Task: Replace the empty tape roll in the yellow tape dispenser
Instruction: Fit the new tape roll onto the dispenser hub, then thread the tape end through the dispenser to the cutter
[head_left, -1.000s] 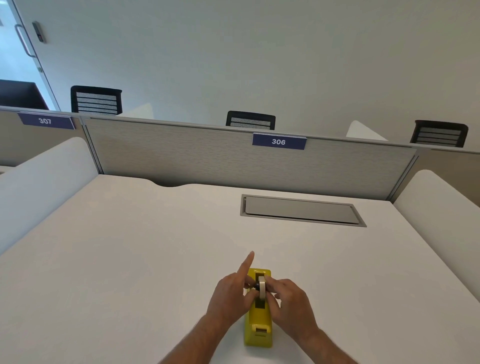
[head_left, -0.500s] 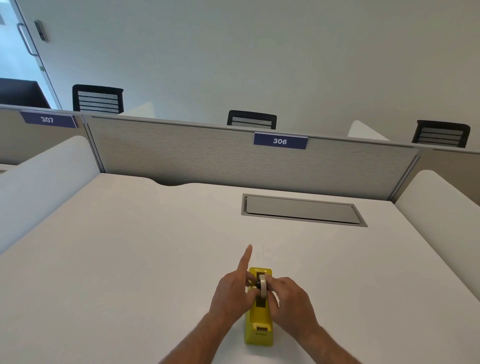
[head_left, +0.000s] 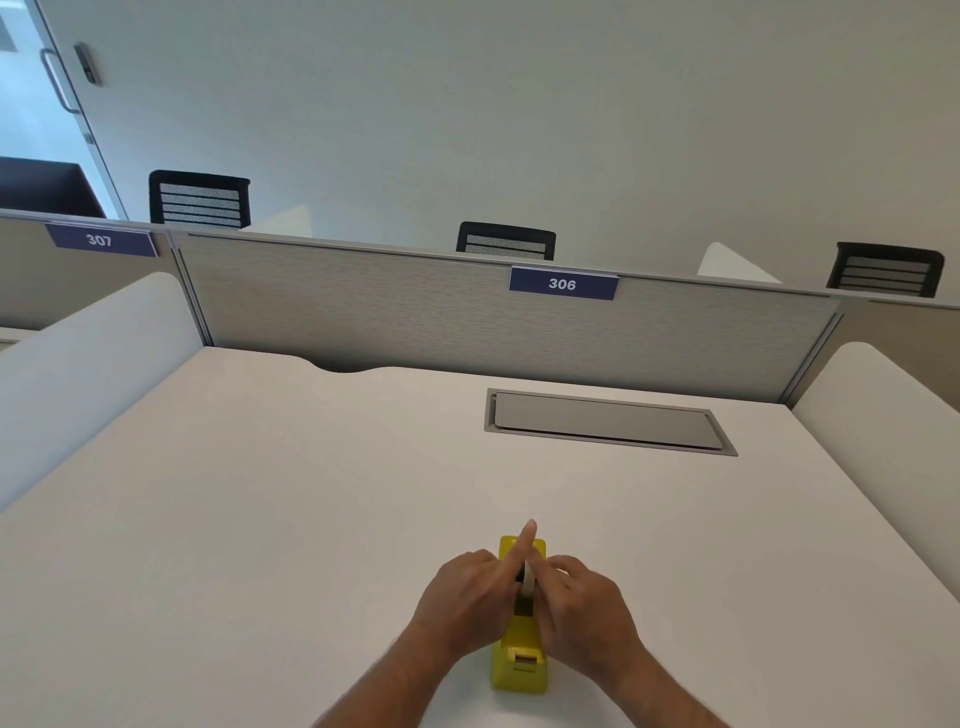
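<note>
Both hands have closed in tighter over the dispenser (head_left: 519, 656) since a second ago, and the left hand (head_left: 464, 597) has swung its forefinger across the yellow body so that it now points over the far end rather than off to the left of it. That dispenser stands on the desk (head_left: 249, 519), lengthways away from the person, its cutter end nearest them, well short of the grey hatch (head_left: 605, 421) set in the desk beyond it. A pale roll (head_left: 529, 578) stands on edge in the dispenser's well, between the two hands. The left hand touches the roll from the left, forefinger straight, other fingers curled; whether its thumb grips is hidden. The right hand (head_left: 584, 610) comes from the right with fingers bent toward the roll and seems to pinch its rim, though the contact itself is too small to tell. Both forearms run in from the near edge and meet at the dispenser in a narrow V. I judge this to be the step of working the roll and its hub at the well; whether lifting out or seating, I cannot tell. No second roll shows anywhere on the desk. Next calls for an even hold from both sides, kept square to the well so the hub does not jam, with the body held down.
</note>
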